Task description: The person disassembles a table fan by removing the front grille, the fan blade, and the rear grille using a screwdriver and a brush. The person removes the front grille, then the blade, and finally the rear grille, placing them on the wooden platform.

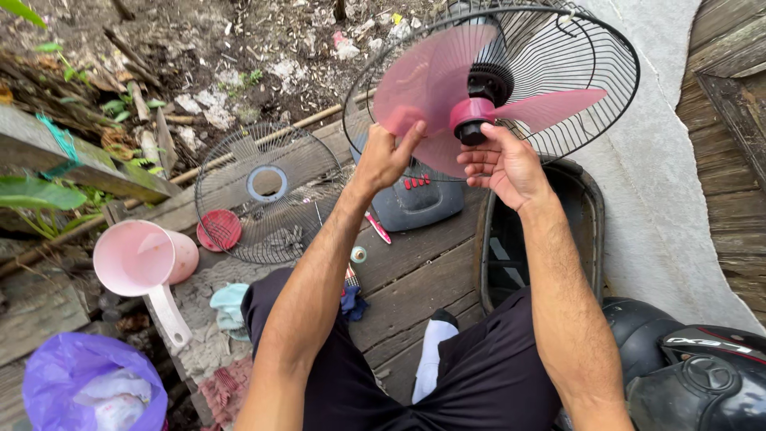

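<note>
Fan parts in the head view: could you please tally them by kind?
Wire guards: 2, the rear guard on the fan and the front guard on the boards
Pink blade set: 1
Pink hub cap: 1
Grey base: 1
Total: 5

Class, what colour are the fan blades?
Translucent pink fan blades, seen best in the head view.

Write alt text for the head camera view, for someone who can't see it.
A seated person's left hand grips a pink fan blade while the right hand holds its pink hub cap, inside the black rear grille of a grey fan. The detached front grille and a pink scoop lie on the wooden planks.
</note>
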